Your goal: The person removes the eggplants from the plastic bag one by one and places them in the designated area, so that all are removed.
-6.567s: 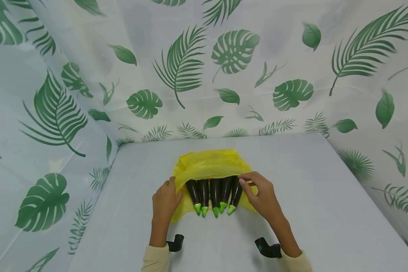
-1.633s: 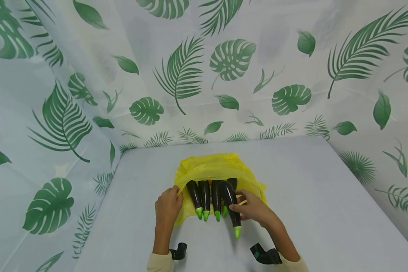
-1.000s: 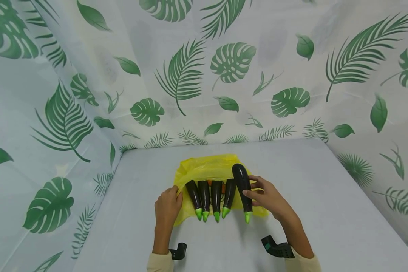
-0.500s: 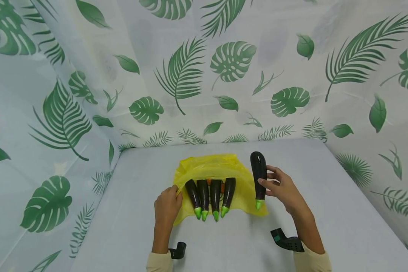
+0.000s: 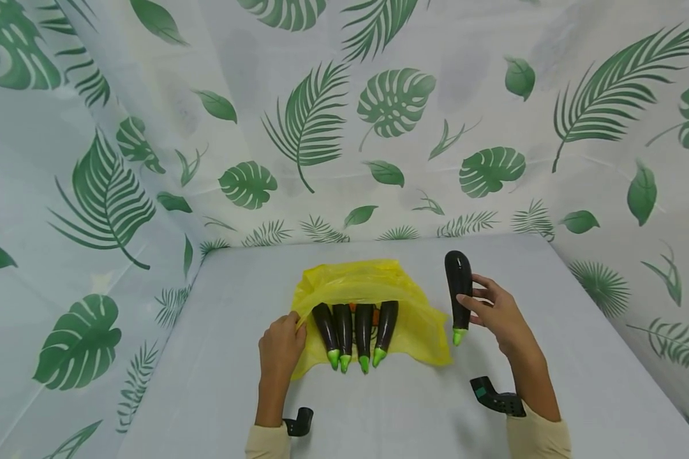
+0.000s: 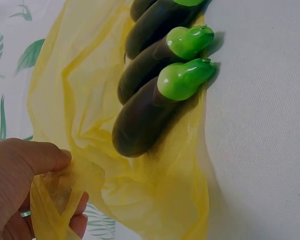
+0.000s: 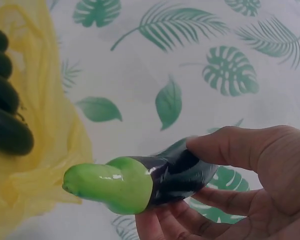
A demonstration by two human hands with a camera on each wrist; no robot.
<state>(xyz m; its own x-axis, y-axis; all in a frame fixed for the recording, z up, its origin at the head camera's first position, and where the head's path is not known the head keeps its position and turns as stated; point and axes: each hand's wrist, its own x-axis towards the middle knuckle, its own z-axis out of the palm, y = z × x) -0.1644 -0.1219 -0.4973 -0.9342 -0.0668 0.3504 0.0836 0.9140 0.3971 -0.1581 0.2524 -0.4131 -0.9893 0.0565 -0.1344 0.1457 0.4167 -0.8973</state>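
A yellow plastic bag (image 5: 419, 325) lies on the table with its mouth facing me. Several dark eggplants (image 5: 364, 328) with green stem ends lie side by side in that mouth. My left hand (image 5: 281, 344) pinches the left edge of the bag's mouth between thumb and fingers, as the left wrist view also shows. To the right of the bag, my right hand (image 5: 496, 312) grips one eggplant (image 5: 457, 280) around its middle. Its green end (image 7: 122, 185) points toward me, and its rounded end points away. Inside the bag, the far ends of the lying eggplants are hidden.
A pale cloth-covered table (image 5: 379, 414) spreads around the bag. Leaf-printed sheets (image 5: 333, 127) rise behind it and at both sides. Black camera mounts (image 5: 496, 396) sit on both wrists.
My right hand has drawn one eggplant out of the bag and carried it right, clear of the bag's edge. My left hand keeps its hold on the bag.
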